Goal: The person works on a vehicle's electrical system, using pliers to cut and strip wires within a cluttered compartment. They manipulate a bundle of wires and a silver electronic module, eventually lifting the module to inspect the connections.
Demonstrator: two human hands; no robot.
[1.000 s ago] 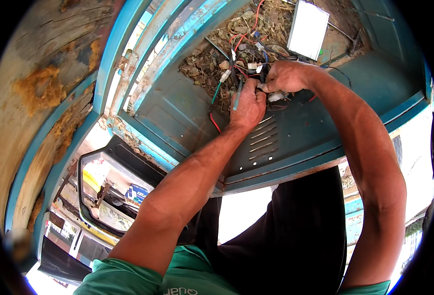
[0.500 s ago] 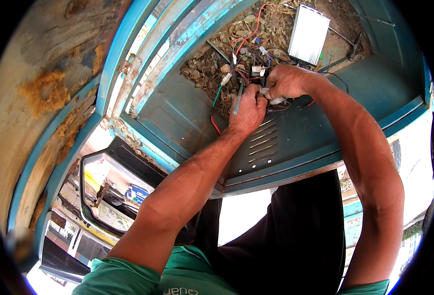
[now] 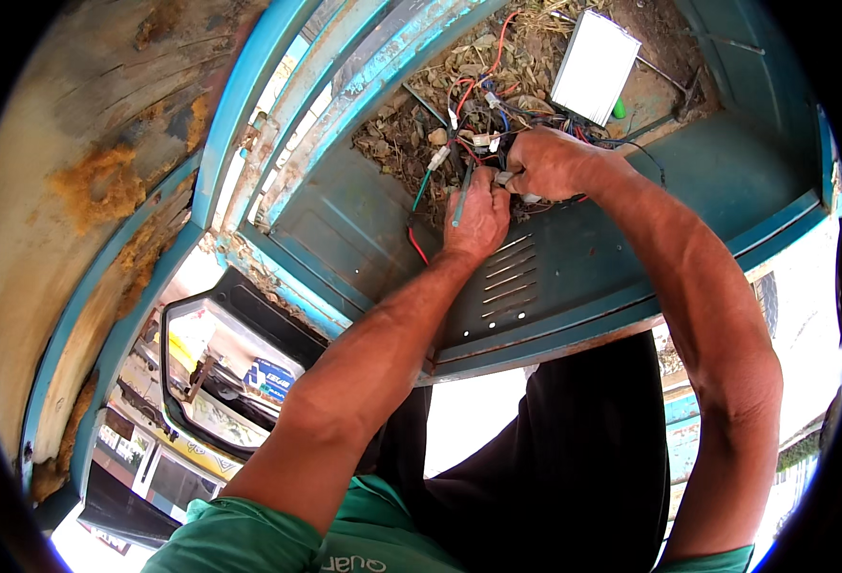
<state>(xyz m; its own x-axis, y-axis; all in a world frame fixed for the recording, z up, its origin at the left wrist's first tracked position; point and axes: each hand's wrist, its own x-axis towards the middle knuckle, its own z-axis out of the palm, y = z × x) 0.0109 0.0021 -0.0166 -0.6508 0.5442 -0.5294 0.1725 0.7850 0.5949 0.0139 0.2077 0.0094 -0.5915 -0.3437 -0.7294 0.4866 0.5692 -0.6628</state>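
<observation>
My left hand (image 3: 479, 218) and my right hand (image 3: 550, 164) meet over a tangle of wires, fingers closed. Pinched between their fingertips is a pale wire connector (image 3: 504, 178); the ends of its wires are hidden by my fingers. Across the left fingers lies a thin grey-green rod (image 3: 460, 199); I cannot tell whether it is gripped. Just beyond my hands sits a white plug (image 3: 484, 140) on the loom. Left of them, another white connector (image 3: 439, 157) joins a green and red wire (image 3: 412, 227).
A silvery finned box (image 3: 596, 67) lies on dry leaves (image 3: 421, 115) at the back, with a green object (image 3: 619, 110) beside it. The teal metal panel (image 3: 583, 244) has slots and a raised front edge. A black-framed mirror (image 3: 221, 368) stands at lower left.
Both hands have shifted slightly left, still together on the connector. The wires beyond have moved a little. The silvery box sits slightly further left, and the green object beside it now shows.
</observation>
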